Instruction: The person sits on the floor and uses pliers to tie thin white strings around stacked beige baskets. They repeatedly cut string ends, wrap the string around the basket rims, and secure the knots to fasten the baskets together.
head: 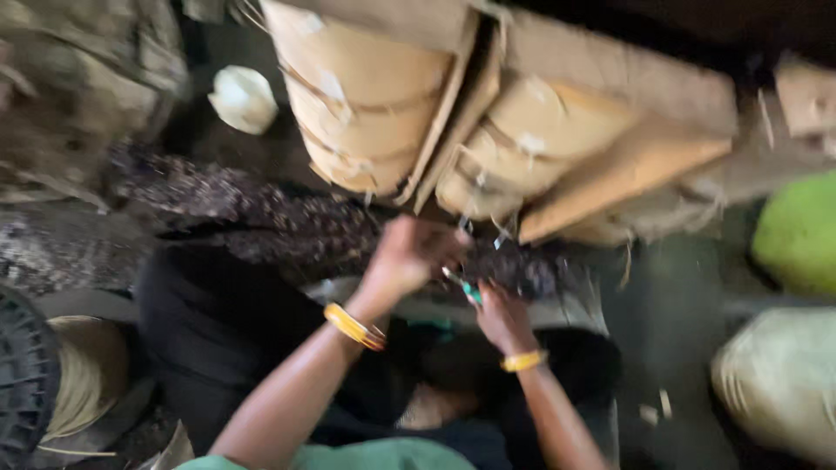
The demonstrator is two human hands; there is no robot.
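The picture is blurred by motion. My left hand (409, 257), a yellow bangle on its wrist, reaches up to the lower edge of a stack of tan woven panels (374, 96). Its fingers are curled near some thin pale strips (503, 233) that hang from the stack; what it holds is unclear. My right hand (501, 318), also with a yellow bangle, sits just below and to the right. It grips a small tool with a teal handle (468, 289) that points up toward my left hand. Dark patterned cloth (287, 218) lies under both hands.
More tan panels and flat boards (601, 122) lean at the upper right. At the right edge is a green round thing (801, 231), with a pale sack (779, 379) below it. A black ribbed disc (22, 374) and a coil of pale strips (83, 370) are at lower left.
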